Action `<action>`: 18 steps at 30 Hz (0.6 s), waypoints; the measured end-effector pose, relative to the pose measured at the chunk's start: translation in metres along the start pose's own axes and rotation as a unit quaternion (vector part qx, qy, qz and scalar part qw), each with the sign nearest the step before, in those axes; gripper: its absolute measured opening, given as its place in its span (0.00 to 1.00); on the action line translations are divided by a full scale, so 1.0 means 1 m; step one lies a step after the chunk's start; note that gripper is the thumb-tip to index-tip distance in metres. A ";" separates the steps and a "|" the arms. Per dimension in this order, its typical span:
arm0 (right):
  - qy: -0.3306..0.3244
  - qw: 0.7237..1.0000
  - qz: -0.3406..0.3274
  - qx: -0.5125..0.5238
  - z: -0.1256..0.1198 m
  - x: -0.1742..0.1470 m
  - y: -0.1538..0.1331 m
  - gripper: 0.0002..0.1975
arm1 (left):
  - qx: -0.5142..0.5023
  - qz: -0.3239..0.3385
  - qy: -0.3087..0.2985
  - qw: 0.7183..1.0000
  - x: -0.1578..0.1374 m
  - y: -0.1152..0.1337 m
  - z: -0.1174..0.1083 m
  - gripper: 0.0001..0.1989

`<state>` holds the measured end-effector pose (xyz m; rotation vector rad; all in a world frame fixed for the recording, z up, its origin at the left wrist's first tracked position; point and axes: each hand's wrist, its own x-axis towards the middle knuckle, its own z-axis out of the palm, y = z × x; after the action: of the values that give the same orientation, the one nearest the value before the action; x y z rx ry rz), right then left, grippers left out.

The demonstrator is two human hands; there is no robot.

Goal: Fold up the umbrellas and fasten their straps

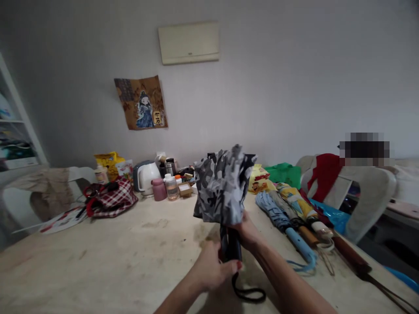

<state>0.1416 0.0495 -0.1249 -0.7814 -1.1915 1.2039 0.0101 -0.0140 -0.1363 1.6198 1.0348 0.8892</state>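
A grey camouflage umbrella point(219, 187) is held up over the middle of the table, its canopy loosely gathered and pointing away from me. My left hand point(212, 266) is closed around its black handle point(233, 246), thumb lying across the lower end. From that end hangs a black wrist strap point(247, 295). My right hand point(244, 231) grips at the base of the canopy, its fingers partly hidden behind the fabric and handle. To the right lie several folded umbrellas, among them a blue umbrella point(275, 213) and a yellow patterned umbrella point(296, 200).
On the table point(131, 261), a plaid bag point(114, 198) and a round fan-like sheet point(62, 219) lie left. A kettle point(149, 176), pink jar point(159, 189) and bottle point(171, 186) stand behind. White chairs point(373, 192) flank the table; a person's blurred head shows far right.
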 end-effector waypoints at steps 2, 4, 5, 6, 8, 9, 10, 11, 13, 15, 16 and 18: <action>0.026 1.000 0.014 -0.005 -0.001 0.004 -0.003 0.12 | 0.124 0.057 0.141 0.981 -0.014 0.012 -0.009 0.18; 0.044 0.999 0.017 -0.007 -0.001 0.007 -0.003 0.12 | 0.155 0.133 0.288 0.936 -0.023 0.028 -0.017 0.23; 0.048 0.999 0.012 -0.005 -0.001 0.007 -0.003 0.12 | 0.153 0.172 0.338 0.913 -0.025 0.037 -0.020 0.29; 0.047 0.999 0.004 -0.003 0.000 0.007 -0.003 0.12 | 0.145 0.205 0.371 0.894 -0.023 0.045 -0.023 0.36; 0.036 0.999 -0.010 -0.002 0.002 0.004 -0.003 0.12 | 0.115 0.235 0.407 0.875 -0.011 0.058 -0.030 0.44; 0.025 1.000 -0.011 -0.001 0.002 0.003 -0.003 0.12 | 0.087 0.237 0.417 0.873 -0.001 0.061 -0.036 0.43; 0.008 1.000 -0.008 0.003 0.003 0.001 -0.004 0.12 | 0.046 0.230 0.425 0.874 0.011 0.062 -0.043 0.39; -0.012 1.000 0.000 0.013 0.003 -0.001 -0.005 0.11 | -0.006 0.212 0.423 0.881 0.023 0.061 -0.051 0.34; -0.047 0.997 0.008 0.054 0.002 -0.003 -0.008 0.11 | -0.120 0.149 0.379 0.905 0.044 0.053 -0.067 0.23; -0.066 0.993 0.011 0.099 0.001 -0.005 -0.012 0.11 | -0.166 0.087 0.359 0.915 0.054 0.044 -0.080 0.17; -0.066 0.991 0.011 0.115 0.000 -0.005 -0.013 0.11 | -0.153 0.076 0.374 0.912 0.054 0.042 -0.083 0.16; -0.062 0.990 0.015 0.127 -0.002 -0.004 -0.014 0.11 | -0.054 0.138 0.454 0.879 0.042 0.043 -0.080 0.15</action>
<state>0.1478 0.0426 -0.1133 -0.5412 -1.1019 1.4129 -0.0379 0.0458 -0.0715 1.2477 1.3389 1.9745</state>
